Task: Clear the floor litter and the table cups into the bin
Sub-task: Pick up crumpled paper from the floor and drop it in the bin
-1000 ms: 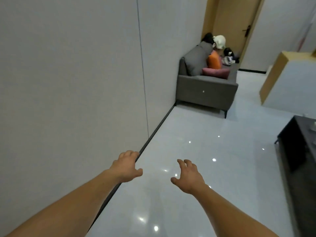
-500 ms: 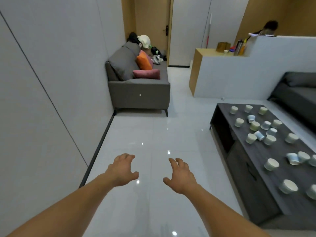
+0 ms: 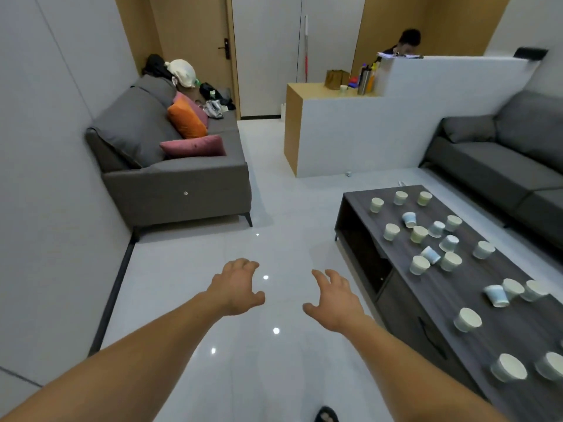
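Cups all sit on the dark low table. It lies to the right of my right hand, with its long axis running away from me, so the cups string out from beside that wrist to well ahead of the fingertips. Most stand upright, but a few pale blue ones lie tipped on their sides (they point different ways, so no single grip fits all). Right hand is the nearer one, with the table's front edge near its outer side. Left hand hangs over the floor on the other side of the right, well apart from any cup. Both hands are empty, palms down, fingers loosely spread, touching nothing. There's a small speck on the floor far ahead of the right hand, at the foot of the white counter. It's possibly litter but too small to tell. No bin in view. My call: reach right with the right hand for the nearest cups, but find the bin first.
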A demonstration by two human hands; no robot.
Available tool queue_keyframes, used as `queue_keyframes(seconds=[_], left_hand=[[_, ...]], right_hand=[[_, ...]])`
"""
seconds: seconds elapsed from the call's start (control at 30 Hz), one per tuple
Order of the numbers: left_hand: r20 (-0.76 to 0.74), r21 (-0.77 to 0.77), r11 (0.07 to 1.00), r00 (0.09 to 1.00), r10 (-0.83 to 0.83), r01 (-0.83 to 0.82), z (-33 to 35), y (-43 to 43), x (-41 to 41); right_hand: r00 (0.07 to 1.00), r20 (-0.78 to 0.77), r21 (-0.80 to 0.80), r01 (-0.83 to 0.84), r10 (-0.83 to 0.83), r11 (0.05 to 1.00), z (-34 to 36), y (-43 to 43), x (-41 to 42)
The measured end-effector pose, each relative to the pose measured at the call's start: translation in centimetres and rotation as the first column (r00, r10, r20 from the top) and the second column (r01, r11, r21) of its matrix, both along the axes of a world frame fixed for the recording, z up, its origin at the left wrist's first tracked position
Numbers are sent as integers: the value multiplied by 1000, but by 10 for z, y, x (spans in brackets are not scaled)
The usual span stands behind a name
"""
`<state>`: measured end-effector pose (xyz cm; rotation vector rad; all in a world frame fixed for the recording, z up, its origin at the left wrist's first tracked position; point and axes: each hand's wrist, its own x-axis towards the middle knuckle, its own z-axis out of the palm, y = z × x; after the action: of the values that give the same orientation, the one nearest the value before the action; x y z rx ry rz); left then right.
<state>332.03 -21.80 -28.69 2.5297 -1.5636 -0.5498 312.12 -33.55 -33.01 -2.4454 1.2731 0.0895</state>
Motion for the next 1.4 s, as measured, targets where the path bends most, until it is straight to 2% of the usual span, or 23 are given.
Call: queue_keyframes(seconds=[0.33, 0.57, 0.87, 1.13, 1.4], left_hand=[[-11, -49, 999, 1000, 3, -3, 20, -227, 49], [-9, -64, 998, 1000, -28, 27, 9, -366, 141], [18, -89, 985, 989, -143, 145, 21, -545, 270], [71, -7, 977, 974, -214, 215, 8, -721, 338], [81, 0, 990, 987, -139, 139, 7, -912, 383]], right_hand=[[999, -34, -15, -30, 29, 999, 27, -224, 67], [999, -42, -47, -31, 29, 998, 25, -354, 159], [997, 8, -44, 80, -79, 996, 41, -512, 276], [988, 1, -12, 153, -153, 988, 24, -678, 333], [991, 21, 5, 131, -131, 991, 23, -877, 384]])
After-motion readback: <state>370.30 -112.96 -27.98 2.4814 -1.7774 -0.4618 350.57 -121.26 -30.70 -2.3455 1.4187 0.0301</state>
